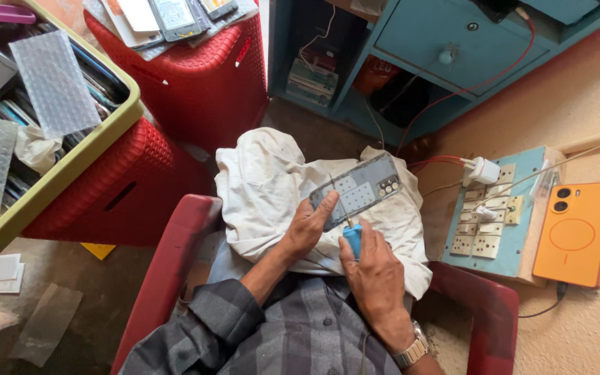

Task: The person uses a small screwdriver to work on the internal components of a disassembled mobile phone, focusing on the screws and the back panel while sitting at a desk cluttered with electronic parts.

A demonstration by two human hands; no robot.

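An opened grey phone (359, 187) with its back removed lies tilted on a white cloth (265, 187) over my lap. My left hand (308, 226) grips the phone's lower left end, thumb on its surface. My right hand (375, 267) holds a small blue-handled screwdriver (353, 237), its tip touching the phone's lower edge. I sit in a red plastic chair (182, 243). A metal watch (412, 351) is on my right wrist.
An orange phone (576, 232) lies on a blue board of white sockets (487, 222) at right, with a white charger (484, 169) plugged in. Red baskets (196, 83) and a green tray (71, 160) of parts stand at left. A blue cabinet (439, 42) is ahead.
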